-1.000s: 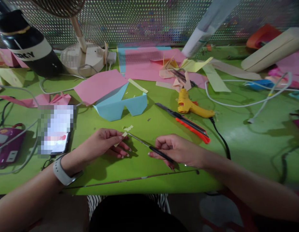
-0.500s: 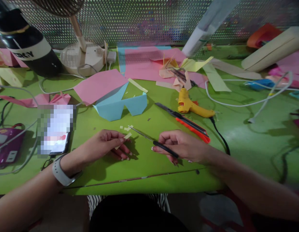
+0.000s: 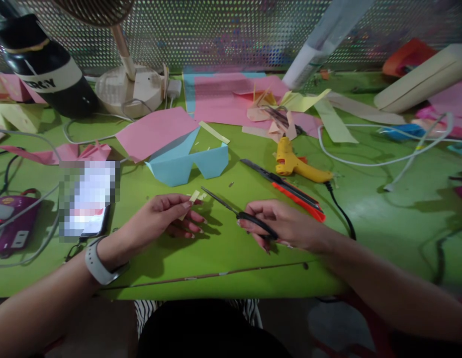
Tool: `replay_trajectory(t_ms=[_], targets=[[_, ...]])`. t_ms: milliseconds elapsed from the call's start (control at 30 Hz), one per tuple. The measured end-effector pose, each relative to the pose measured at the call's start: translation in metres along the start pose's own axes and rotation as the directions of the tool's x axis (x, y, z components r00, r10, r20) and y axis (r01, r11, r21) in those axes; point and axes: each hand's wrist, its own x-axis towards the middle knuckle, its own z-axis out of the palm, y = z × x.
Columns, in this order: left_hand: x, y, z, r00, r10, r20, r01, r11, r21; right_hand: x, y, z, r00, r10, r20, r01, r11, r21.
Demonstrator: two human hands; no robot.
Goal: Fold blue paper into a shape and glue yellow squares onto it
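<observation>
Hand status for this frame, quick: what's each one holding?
Left hand: pinching a pale yellow paper strip.
Right hand: holding scissors by the black handle.

On the black bottle (image 3: 72,102), toward the far left corner of the table (image 3: 231,253), blurred dark capitals on a pale band (image 3: 53,79) seem to end in "GY". The phone (image 3: 91,194) is pixelated beyond reading; the purple box's (image 3: 20,219) markings, by the left edge, are too small.
</observation>
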Motion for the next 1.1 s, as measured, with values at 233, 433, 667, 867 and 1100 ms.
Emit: replay_trajectory(t_ms=[233,433,667,867,1100], targets=[[0.000,0.000,0.001,0.999,0.016,-0.030,-0.017,0.998,-0.054,-0.002,0.000,0.002,0.997,0.001,0.073,0.000,1.000,-0.014],[0.001,-0.005,0.001,1.000,0.010,0.000,-0.010,0.998,-0.066,-0.002,0.001,0.008,0.998,-0.022,0.058,0.020,0.999,0.047],[0.001,-0.005,0.001,1.000,0.026,0.016,-0.025,0.998,-0.050,-0.002,0.000,0.010,0.999,-0.029,0.045,0.025,0.997,0.073],[0.001,-0.004,0.000,1.000,0.023,0.017,-0.022,0.998,-0.051,-0.003,-0.002,0.011,0.999,-0.015,0.036,0.014,0.999,0.038],[0.000,-0.004,0.000,1.000,0.020,0.021,-0.019,0.998,-0.064,-0.003,-0.002,0.009,0.998,-0.030,0.047,0.030,0.999,0.016]])
